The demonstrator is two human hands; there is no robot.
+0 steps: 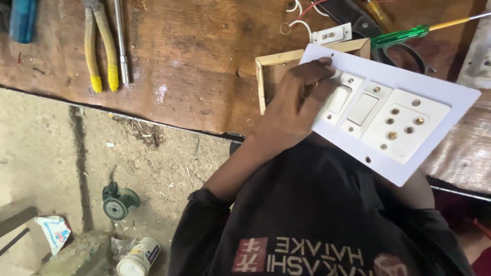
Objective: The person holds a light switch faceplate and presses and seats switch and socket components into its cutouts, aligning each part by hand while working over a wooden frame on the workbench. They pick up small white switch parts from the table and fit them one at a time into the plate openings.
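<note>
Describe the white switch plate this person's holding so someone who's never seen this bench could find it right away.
On the brown wooden workbench, look right to the open wooden frame box. The left hand holds the white switch plate tilted over that box. Unlike the small white socket piece lying behind it, it is a broad flat rectangle carrying two rocker switches and a round-holed socket.

The right hand is hidden beneath the white switch plate (388, 112).
</note>
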